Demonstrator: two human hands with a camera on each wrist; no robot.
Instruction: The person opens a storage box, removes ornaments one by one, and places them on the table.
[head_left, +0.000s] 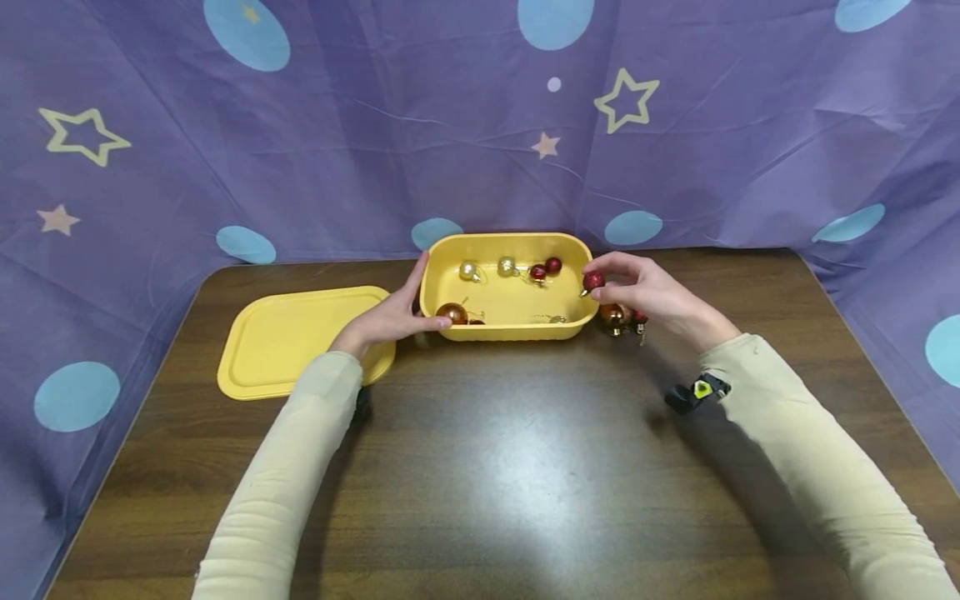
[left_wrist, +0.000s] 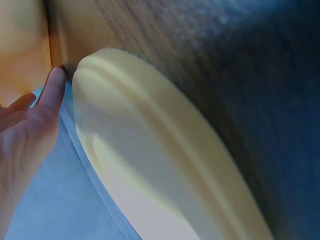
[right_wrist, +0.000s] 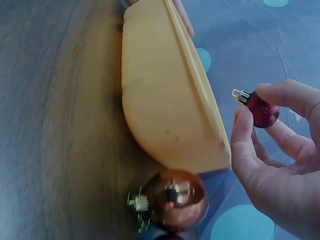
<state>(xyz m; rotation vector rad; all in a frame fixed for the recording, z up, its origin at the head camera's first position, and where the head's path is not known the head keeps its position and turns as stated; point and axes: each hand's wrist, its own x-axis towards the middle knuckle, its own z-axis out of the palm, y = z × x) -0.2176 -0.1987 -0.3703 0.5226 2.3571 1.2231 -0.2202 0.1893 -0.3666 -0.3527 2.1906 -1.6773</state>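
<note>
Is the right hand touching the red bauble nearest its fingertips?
Touching. The right wrist view shows the right hand pinching the red bauble between thumb and a finger.

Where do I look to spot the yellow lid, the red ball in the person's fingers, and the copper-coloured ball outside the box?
Yellow lid (head_left: 285,342), head view: its flat middle panel.
Red ball (right_wrist: 265,113), right wrist view: its glittery side.
Copper-coloured ball (right_wrist: 179,202), right wrist view: middle of its shiny surface.

Glittery red bauble (right_wrist: 266,114), gold-capped, was pinched beside right rim of upright yellow box (head_left: 517,332) holding gold and red baubles (head_left: 507,266).
</note>
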